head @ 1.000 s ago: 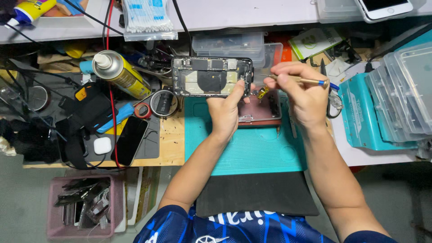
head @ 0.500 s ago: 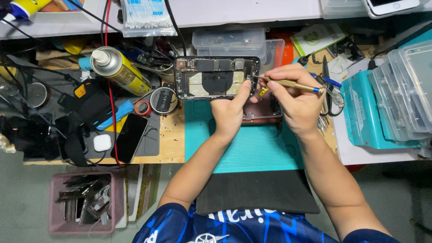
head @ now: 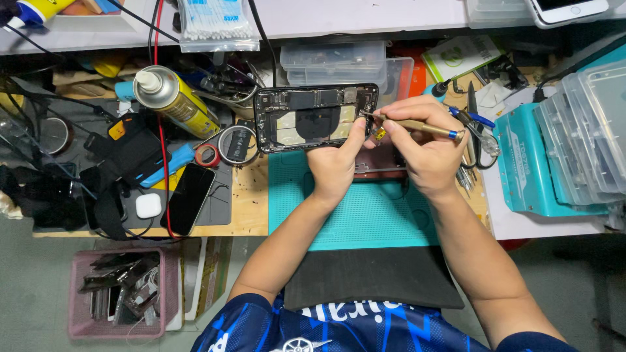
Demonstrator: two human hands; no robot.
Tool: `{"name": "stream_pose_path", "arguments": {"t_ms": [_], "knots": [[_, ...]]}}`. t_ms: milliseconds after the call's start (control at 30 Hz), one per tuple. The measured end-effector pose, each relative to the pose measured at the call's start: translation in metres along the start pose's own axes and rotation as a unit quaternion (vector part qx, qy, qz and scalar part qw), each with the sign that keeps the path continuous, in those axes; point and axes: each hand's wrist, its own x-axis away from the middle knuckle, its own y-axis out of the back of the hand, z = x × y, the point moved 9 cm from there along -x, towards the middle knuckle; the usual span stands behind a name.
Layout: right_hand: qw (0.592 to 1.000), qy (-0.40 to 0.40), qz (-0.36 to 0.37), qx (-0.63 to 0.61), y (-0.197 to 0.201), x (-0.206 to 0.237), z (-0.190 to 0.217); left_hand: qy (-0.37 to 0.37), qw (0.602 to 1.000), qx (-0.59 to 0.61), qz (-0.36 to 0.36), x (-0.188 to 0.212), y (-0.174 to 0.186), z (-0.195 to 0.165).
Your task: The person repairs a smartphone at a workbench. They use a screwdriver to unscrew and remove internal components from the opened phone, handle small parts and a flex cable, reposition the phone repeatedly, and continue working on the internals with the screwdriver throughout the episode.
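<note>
Item: opened smartphone (head: 316, 118), back cover off, circular coil and boards exposed. It is lying lengthwise at the far edge of the teal work mat (head: 365, 212), partly propped by the left hand (head: 334, 167), whose fingers are closing around the phone's near right corner, thumb pressing against its lower edge.

Tool: brass-handled precision screwdriver (head: 417, 126) with a blue end cap. The right hand (head: 427, 146) is pinching it firmly between thumb and fingers, and the tip is meeting the phone's right end; the exact screw is too small to make out.

Surroundings: a yellow spray can (head: 175, 99) is lying tilted to the left of the phone, a tape roll (head: 237, 144) just beside it, a dark phone (head: 188, 198) face up nearer the bench edge, scissors (head: 475, 124) to the right of the screwdriver, and a pink basket (head: 120, 294) of parts is sitting below the bench.
</note>
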Motion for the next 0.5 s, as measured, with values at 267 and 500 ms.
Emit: {"name": "stream_pose_path", "arguments": {"t_ms": [267, 500], "knots": [[0.996, 0.041, -0.001, 0.078, -0.002, -0.003, 0.013, 0.002, 1.0, 0.021, -0.014, -0.001, 0.001, -0.002], [0.985, 0.083, 0.002, 0.152, -0.007, -0.002, 0.027, -0.002, 1.0, 0.013, -0.029, 0.001, 0.004, -0.001]]}}
